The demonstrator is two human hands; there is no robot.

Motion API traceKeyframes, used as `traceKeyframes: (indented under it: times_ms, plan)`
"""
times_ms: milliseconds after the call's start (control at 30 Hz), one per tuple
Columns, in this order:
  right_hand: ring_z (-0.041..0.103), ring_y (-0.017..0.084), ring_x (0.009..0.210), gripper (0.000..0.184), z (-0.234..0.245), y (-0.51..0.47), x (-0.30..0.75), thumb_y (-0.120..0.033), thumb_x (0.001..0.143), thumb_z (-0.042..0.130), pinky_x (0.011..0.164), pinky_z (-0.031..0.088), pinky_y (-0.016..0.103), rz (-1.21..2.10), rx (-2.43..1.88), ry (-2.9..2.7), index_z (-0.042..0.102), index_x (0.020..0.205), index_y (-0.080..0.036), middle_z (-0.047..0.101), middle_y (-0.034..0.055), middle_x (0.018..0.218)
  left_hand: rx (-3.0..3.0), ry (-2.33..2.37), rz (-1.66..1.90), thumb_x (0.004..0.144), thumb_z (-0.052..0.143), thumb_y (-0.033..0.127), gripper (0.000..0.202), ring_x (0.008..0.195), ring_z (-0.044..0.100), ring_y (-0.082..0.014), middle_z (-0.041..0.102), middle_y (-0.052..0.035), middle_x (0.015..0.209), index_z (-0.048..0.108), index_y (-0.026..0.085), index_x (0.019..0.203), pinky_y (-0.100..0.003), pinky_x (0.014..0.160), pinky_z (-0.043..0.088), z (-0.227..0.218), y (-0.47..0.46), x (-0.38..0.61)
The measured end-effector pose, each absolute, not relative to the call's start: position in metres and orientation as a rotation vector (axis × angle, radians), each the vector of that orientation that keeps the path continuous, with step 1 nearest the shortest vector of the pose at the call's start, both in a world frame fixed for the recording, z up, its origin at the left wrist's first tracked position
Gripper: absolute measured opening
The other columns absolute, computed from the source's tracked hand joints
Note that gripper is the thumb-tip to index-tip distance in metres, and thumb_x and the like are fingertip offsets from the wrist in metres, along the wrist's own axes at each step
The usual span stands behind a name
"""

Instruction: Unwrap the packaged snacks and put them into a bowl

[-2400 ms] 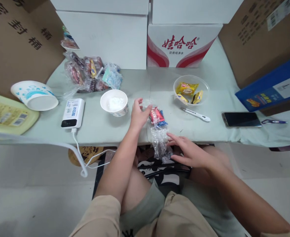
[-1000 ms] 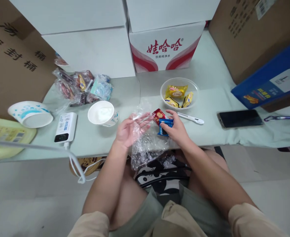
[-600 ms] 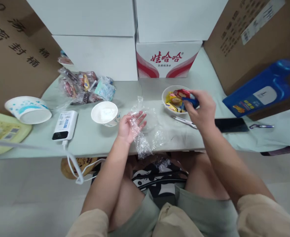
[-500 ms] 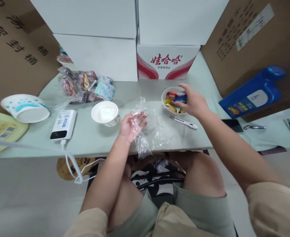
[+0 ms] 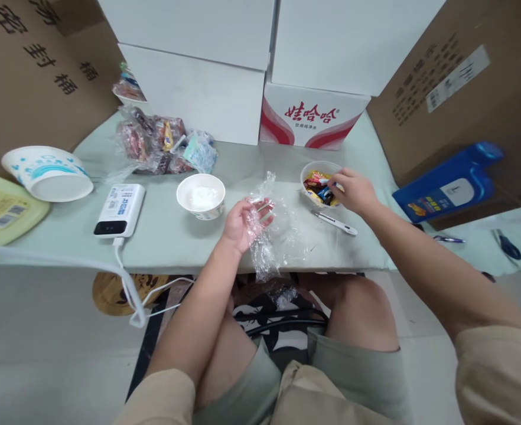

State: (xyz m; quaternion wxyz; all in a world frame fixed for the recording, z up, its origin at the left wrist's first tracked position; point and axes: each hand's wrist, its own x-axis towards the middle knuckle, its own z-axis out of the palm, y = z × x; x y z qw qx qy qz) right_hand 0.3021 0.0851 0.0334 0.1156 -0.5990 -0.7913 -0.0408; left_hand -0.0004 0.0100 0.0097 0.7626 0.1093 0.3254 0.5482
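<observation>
Clear crinkled plastic wrap (image 5: 263, 254) hangs from my left hand (image 5: 243, 224), whose fingers are curled loosely around it, palm up. Part of the wrap spreads over the table and its lower end dips past the front edge. My right hand (image 5: 353, 190) reaches over the right rim of a clear round bowl (image 5: 303, 175). Inside lie small wrapped snack packets (image 5: 317, 180) in yellow, red and blue. The right fingertips are drawn together at the packets; what they pinch is too small to make out. A white utility knife (image 5: 338, 224) lies just in front of the bowl.
Left of my left hand stands a paper bowl (image 5: 201, 211) with something white inside. Further left are a white power bank (image 5: 121, 206) with a cable, a tilted paper bowl (image 5: 50, 186) and bagged snacks (image 5: 154, 141). Boxes (image 5: 316, 115) line the back; a blue bottle (image 5: 446, 186) leans right.
My right hand has let the blue packet down among the others in the bowl, its fingers now closer together. The left hand still holds the wrap. The camera view has shifted slightly.
</observation>
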Motion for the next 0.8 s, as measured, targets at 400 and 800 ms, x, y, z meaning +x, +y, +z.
traceKeyframes:
  times_ms: [400, 800]
  plan:
    - [0.06, 0.025, 0.085, 0.029, 0.06, 0.124, 0.258, -0.022, 0.091, 0.045, 0.074, 0.038, 0.036, -0.305, -1.439, -2.798, 0.074, 0.096, -0.02, 0.069, 0.0117, 0.105, 0.225, 0.702, 1.186, 0.068, 0.061, 0.016, 0.011, 0.088, 0.073, -0.0223, 0.074, -0.0044, 0.088, 0.054, 0.02, 0.076, -0.037, 0.082, 0.056, 0.01, 0.013, 0.004]
    - [0.063, 0.031, 0.108, 0.055, 0.031, 0.116, 0.291, -0.05, 0.077, 0.068, 0.09, 0.052, 0.043, 0.17, -1.983, -2.225, 0.06, 0.122, -0.018, 0.063, 0.0155, 0.124, 0.214, 0.674, 1.181, 0.067, 0.061, 0.015, 0.012, 0.086, 0.073, -0.0228, 0.073, -0.0045, 0.084, 0.052, 0.02, 0.074, -0.035, 0.076, 0.056, 0.014, 0.009, 0.002]
